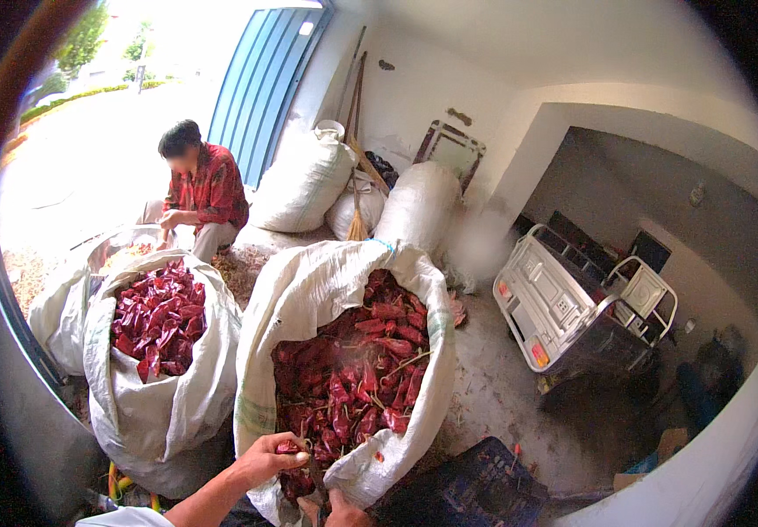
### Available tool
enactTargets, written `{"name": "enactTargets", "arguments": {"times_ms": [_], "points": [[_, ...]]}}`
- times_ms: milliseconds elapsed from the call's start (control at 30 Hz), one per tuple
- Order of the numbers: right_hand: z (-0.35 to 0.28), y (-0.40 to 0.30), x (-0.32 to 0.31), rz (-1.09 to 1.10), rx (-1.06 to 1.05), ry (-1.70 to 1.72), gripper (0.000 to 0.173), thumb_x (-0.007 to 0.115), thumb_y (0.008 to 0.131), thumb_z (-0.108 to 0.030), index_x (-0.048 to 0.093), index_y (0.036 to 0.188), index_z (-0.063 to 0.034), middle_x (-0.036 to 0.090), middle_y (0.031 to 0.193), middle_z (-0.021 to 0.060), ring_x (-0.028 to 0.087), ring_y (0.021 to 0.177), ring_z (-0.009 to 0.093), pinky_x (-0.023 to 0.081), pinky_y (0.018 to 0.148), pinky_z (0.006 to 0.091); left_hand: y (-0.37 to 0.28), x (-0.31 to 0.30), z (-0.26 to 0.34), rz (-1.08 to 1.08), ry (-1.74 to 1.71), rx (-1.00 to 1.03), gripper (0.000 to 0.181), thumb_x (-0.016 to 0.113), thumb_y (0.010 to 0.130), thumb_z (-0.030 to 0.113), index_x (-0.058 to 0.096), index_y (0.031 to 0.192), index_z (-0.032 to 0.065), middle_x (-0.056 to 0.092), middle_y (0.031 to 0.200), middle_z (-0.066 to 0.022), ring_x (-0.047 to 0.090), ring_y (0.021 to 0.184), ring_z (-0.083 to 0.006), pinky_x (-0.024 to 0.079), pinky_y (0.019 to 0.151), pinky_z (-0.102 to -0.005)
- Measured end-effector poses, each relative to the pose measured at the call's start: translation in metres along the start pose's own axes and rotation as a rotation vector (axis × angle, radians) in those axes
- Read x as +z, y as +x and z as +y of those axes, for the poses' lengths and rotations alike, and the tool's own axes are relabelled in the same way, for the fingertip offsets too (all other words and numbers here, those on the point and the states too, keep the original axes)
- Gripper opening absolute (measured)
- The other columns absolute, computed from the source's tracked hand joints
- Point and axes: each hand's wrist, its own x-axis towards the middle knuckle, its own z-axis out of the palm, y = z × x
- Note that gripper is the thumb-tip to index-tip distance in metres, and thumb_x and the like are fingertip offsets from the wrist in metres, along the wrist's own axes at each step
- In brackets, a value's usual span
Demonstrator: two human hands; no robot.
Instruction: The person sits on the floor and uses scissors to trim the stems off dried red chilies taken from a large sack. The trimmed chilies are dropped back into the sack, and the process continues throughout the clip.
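A large white woven sack (346, 277) stands before me, full of dried red chili peppers (352, 388). At its near edge my left hand (277, 458) pinches a dried red chili (288, 448) between thumb and fingers. Low in the view, my right hand (336, 510) is partly cut off by the picture's edge. Its fingers are bent around the handle of a dark blade, perhaps a knife or scissors (317, 479), that points up beside the left fingertips. A second white sack (155, 421), left of the first, holds cut dark red chili pieces (161, 316).
A person in a red patterned shirt (217, 178) sits beyond the left sack. Filled white sacks (306, 178) and a straw broom (358, 224) stand by the wall. At right is a cargo tricycle (550, 296); a dark plastic crate (491, 484) lies at lower right.
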Motion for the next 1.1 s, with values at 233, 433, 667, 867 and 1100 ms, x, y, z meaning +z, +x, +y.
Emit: {"name": "enactTargets", "arguments": {"times_ms": [233, 433, 667, 867, 1100], "points": [[-0.031, 0.002, -0.020, 0.303, -0.241, 0.171, 0.030, 0.059, 0.092, -0.032, 0.062, 0.103, -0.0034, 0.062, 0.077, 0.0258, 0.059, 0.073, 0.048, 0.047, 0.064, 0.0530, 0.002, -0.007, -0.007, 0.022, 0.090, -0.033, 0.024, 0.072, 0.090, 0.024, 0.066, 0.099, 0.0028, 0.059, 0.080, 0.0024, 0.051, 0.074, -0.0073, 0.043, 0.068, -0.0246], [-0.007, 0.001, 0.005, 0.194, -0.097, 0.059, 0.026, 0.058, 0.093, -0.027, 0.062, 0.100, -0.0027, 0.062, 0.076, 0.0249, 0.060, 0.070, 0.047, 0.047, 0.059, 0.0513, -0.005, 0.003, 0.016, 0.032, 0.158, -0.006, 0.024, 0.071, 0.091, 0.025, 0.066, 0.099, 0.0034, 0.059, 0.080, 0.0023, 0.052, 0.074, -0.0078, 0.043, 0.069, -0.0252], [0.022, 0.003, 0.034, 0.170, -0.031, 0.061, 0.026, 0.058, 0.093, -0.028, 0.063, 0.101, -0.0035, 0.063, 0.076, 0.0244, 0.061, 0.070, 0.046, 0.047, 0.060, 0.0516, 0.004, -0.005, -0.001, 0.010, 0.097, -0.048, 0.024, 0.070, 0.092, 0.026, 0.065, 0.101, 0.0047, 0.061, 0.082, 0.0016, 0.053, 0.076, -0.0079, 0.044, 0.070, -0.0251], [-0.005, -0.001, 0.013, 0.154, -0.027, 0.071, 0.022, 0.057, 0.091, -0.021, 0.063, 0.102, -0.0037, 0.064, 0.080, 0.0247, 0.061, 0.074, 0.047, 0.048, 0.064, 0.0518, 0.000, -0.006, -0.006, 0.026, -0.015, 0.004, 0.026, 0.070, 0.092, 0.026, 0.065, 0.105, 0.0039, 0.060, 0.084, 0.0017, 0.052, 0.075, -0.0071, 0.044, 0.069, -0.0238], [0.005, -0.001, 0.026, 0.217, -0.038, 0.095, 0.022, 0.057, 0.088, -0.016, 0.064, 0.104, -0.0040, 0.064, 0.081, 0.0244, 0.061, 0.076, 0.047, 0.048, 0.066, 0.0519, -0.012, -0.001, 0.010, 0.056, 0.027, 0.004, 0.020, 0.071, 0.091, 0.018, 0.065, 0.101, 0.0027, 0.059, 0.081, 0.0015, 0.052, 0.075, -0.0086, 0.043, 0.069, -0.0261]]}}
